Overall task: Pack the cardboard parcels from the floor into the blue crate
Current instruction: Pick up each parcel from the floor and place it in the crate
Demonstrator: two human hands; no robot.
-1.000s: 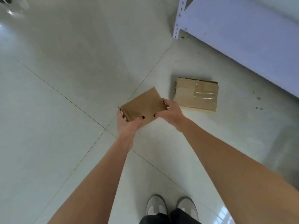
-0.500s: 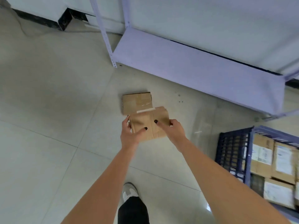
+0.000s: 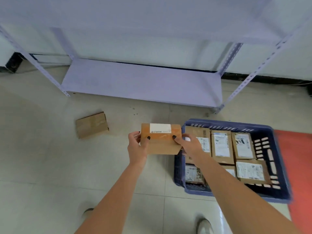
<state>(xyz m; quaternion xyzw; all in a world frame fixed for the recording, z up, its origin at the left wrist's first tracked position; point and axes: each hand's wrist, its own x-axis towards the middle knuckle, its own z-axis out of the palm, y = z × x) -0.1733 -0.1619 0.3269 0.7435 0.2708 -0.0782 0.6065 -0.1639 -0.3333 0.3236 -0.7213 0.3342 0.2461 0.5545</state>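
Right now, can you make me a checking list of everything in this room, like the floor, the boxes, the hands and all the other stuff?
Surface: pale tiled floor, a few dark specks near the shelf.
Job's things: held parcel with a white label, up beside the blue crate; the crate holds several labelled parcels; one floor parcel lies apart to the left.
Clutter: nothing seen.
Hands: left hand and right hand each grip one end of the held parcel.
Cables: nothing seen clearly.
Surroundings: metal shelf by the wall, red mat on the right, shoes at the bottom.
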